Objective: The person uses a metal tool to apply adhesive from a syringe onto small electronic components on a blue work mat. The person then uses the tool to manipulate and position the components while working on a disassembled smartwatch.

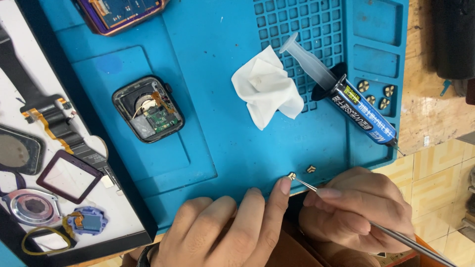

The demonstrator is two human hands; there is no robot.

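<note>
While right hand (356, 207) grips tweezers (376, 226), tips pinch small part (292, 175).

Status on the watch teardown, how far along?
Done: the watch body lies open on the blue mat, screen off, parts spread on the white board. In hand: right hand works tweezers on a tiny gold part, left hand fingertip steadying it. Left: a second small part and the syringe lie untouched; body not closed.

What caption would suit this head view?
Right hand tweezers and left hand meet at a tiny part, near an opened smartwatch.
</note>
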